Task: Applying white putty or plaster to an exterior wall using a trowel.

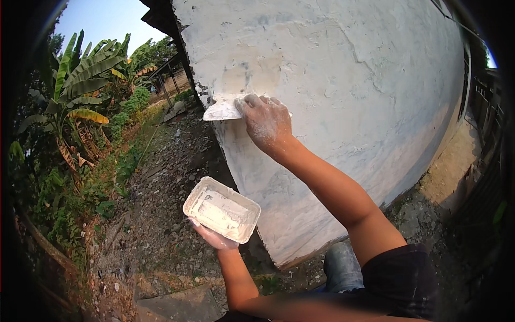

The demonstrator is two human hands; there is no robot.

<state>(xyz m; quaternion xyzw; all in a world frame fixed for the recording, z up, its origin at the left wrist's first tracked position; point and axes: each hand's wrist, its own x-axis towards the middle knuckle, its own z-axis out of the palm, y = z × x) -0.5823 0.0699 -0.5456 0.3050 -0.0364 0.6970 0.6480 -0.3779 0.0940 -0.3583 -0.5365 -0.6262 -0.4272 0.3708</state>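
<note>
My right hand [266, 121], dusted with white, is closed around a putty spreader [222, 109] whose wide blade is coated in white paste. The blade lies against the wall [343, 102] near its left corner, and one end sticks out past that edge. Just above the blade is a beige, damp-looking patch [252, 73] on the wall. Lower down, my left hand [214, 236] grips a shallow rectangular tray [228, 193] from beneath, its fingers mostly hidden by it. White paste smears the tray's floor and sides.
Rubble-strewn ground [166, 172] runs along the left of the wall. Banana plants [80, 80] and weeds grow beyond it. A grey cylindrical object [342, 268] shows by the wall's foot. At the far right stands a dark fence [485, 102].
</note>
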